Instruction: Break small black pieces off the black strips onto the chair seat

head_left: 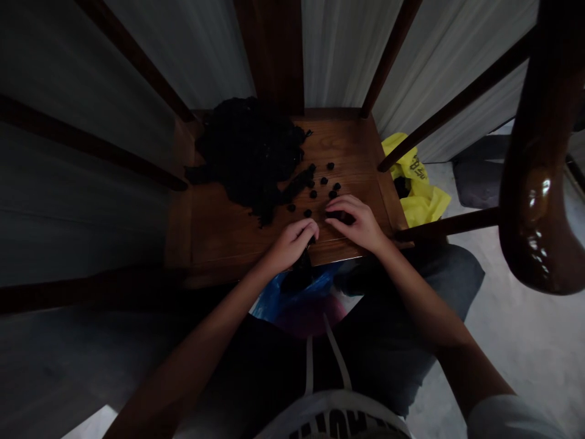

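Note:
My left hand (pixel 295 241) is closed near the front edge of the wooden seat (pixel 228 238). Its fingers grip a black cloth-like piece (pixel 301 268) that hangs over the edge; its exact kind is too dark to tell. To its right, my right hand (pixel 356 222) is low over the seat, thumb and fingers curved and apart, with a dark patch between them that I cannot make out. Several small black lumps (pixel 324 181) lie scattered just beyond both hands. A large heap of black cloth-like pieces (pixel 251 152) covers the seat's back left.
Dark wooden chair bars rise around the seat, with a thick curved armrest (pixel 525 244) at right. On the floor beside the seat is a yellow plastic bag (pixel 425 201) with something black in it. Below the front edge is a blue plastic bag (pixel 274 299) between my legs.

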`<state>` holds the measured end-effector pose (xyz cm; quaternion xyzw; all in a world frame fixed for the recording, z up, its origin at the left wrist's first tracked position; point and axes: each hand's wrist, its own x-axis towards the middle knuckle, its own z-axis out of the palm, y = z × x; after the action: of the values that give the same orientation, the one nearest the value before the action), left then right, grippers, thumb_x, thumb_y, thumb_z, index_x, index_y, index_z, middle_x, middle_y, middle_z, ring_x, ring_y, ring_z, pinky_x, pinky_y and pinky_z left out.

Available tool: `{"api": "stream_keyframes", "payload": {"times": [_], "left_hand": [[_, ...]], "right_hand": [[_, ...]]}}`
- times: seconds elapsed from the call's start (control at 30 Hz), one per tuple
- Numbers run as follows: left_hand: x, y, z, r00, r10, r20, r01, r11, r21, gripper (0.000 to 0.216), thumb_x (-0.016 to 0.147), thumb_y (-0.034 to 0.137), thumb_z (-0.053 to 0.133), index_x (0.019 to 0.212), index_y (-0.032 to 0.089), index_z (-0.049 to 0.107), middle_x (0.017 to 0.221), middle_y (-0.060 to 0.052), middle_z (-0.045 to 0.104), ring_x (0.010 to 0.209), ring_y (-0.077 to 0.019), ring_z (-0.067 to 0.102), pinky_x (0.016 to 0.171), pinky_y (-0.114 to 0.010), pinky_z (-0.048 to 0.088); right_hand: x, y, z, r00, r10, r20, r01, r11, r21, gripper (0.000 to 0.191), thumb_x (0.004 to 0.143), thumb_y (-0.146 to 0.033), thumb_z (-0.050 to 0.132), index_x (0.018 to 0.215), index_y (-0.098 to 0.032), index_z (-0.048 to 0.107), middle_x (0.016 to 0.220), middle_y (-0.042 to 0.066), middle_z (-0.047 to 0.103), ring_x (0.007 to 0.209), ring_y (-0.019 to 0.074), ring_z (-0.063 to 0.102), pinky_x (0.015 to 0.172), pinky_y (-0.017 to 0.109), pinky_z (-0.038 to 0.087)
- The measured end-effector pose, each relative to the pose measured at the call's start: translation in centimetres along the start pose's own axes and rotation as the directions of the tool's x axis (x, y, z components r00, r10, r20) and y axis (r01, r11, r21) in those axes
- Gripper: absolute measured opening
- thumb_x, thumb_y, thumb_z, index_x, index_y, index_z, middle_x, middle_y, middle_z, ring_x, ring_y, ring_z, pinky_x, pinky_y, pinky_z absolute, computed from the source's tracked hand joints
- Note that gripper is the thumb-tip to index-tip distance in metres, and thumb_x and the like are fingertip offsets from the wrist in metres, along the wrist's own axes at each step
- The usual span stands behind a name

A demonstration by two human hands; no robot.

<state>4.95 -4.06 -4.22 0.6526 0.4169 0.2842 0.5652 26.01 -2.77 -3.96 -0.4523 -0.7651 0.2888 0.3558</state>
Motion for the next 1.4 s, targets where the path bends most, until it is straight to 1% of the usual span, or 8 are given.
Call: {"api": "stream_keyframes", "payload": {"times": [0.17,0.37,0.53,0.67,0.77,1.03,1.23,1.4], "left_hand": [[-0.1,-0.1,0.3,0.997,-0.045,-0.06,0.034,0.985,-0.171,0.022,0.097,0.039,0.038,0.091,0.02,0.049,0.078,0.002,0.049,0.066,-0.0107,0.047,0.062,-0.023,0.04],[-0.2,-0.3,0.0,0.995,0.002,-0.099,-0.01,0.996,-0.084,0.015,0.09,0.03,0.051,0.101,0.021,0.048,0.086,0.001,0.052,0.08,-0.0125,0.051,0.08,-0.026,0.041],[0.1,-0.5,-0.4,0.994,-0.007,-0.111,-0.012,0.987,-0.162,0.02,0.089,0.03,0.055,0.104,0.02,0.047,0.088,0.001,0.053,0.082,-0.0123,0.055,0.08,-0.026,0.042],[0.3,-0.5,-0.5,0.991,0.018,-0.13,-0.041,0.982,-0.182,0.022,0.091,0.037,0.054,0.103,0.019,0.05,0.088,-0.001,0.058,0.084,-0.0138,0.056,0.081,-0.026,0.044],[0.3,-0.6,-0.3,0.984,0.055,-0.17,-0.092,0.971,-0.22,0.025,0.095,0.041,0.046,0.105,0.018,0.052,0.091,-0.002,0.06,0.086,-0.014,0.057,0.084,-0.028,0.045],[0.0,-0.7,-0.4,0.996,-0.07,-0.063,0.042,0.927,-0.373,0.026,0.095,0.041,0.043,0.104,0.02,0.055,0.093,-0.003,0.056,0.084,-0.0137,0.057,0.068,-0.023,0.049],[0.2,-1.0,-0.6,0.998,-0.012,-0.054,-0.007,0.94,-0.342,0.027,0.083,0.022,0.06,0.109,0.019,0.052,0.106,-0.004,0.059,0.094,-0.0149,0.059,0.083,-0.03,0.051],[0.2,-1.0,-1.1,1.0,-0.003,0.014,0.008,0.939,-0.343,0.037,0.083,0.025,0.064,0.117,0.017,0.054,0.114,-0.009,0.063,0.106,-0.0197,0.061,0.091,-0.034,0.05]], "right_hand": [[0.6,1.2,0.0,0.993,-0.107,-0.051,0.084,0.938,-0.337,0.021,0.092,-0.029,0.056,0.108,-0.024,0.068,0.123,0.009,0.056,0.119,0.0271,0.047,0.1,0.049,0.04],[1.6,1.7,0.1,0.993,-0.085,-0.076,0.04,0.882,-0.469,0.033,0.093,-0.033,0.052,0.122,-0.02,0.06,0.13,0.014,0.049,0.121,0.0311,0.042,0.1,0.05,0.037],[0.4,-0.1,0.4,0.984,-0.105,-0.141,0.05,0.937,-0.346,0.026,0.095,-0.03,0.046,0.115,-0.02,0.06,0.115,0.013,0.058,0.11,0.0269,0.05,0.095,0.045,0.04],[-0.6,-2.1,1.3,0.991,-0.024,0.129,0.039,0.992,-0.12,0.022,0.095,-0.035,0.048,0.095,-0.018,0.062,0.085,0.005,0.062,0.077,0.0167,0.056,0.075,0.031,0.043],[-0.8,-3.0,2.1,0.974,0.043,0.221,-0.042,0.999,-0.009,0.027,0.091,-0.044,0.056,0.085,-0.017,0.059,0.077,0.002,0.06,0.065,0.0119,0.052,0.065,0.025,0.04],[-0.5,-2.4,2.1,0.963,0.051,0.264,-0.092,0.985,0.146,0.013,0.088,-0.027,0.057,0.082,-0.017,0.061,0.082,0.002,0.063,0.07,0.0115,0.054,0.067,0.023,0.04],[-0.2,-1.7,0.8,0.924,0.084,0.373,-0.195,0.943,0.271,0.015,0.087,-0.029,0.059,0.081,-0.015,0.061,0.073,0.0,0.058,0.068,0.0109,0.052,0.066,0.023,0.041],[0.0,-1.6,-0.9,0.874,0.053,0.482,-0.223,0.927,0.303,0.021,0.089,-0.034,0.058,0.082,-0.015,0.062,0.075,0.001,0.059,0.07,0.0117,0.053,0.068,0.024,0.043]]}}
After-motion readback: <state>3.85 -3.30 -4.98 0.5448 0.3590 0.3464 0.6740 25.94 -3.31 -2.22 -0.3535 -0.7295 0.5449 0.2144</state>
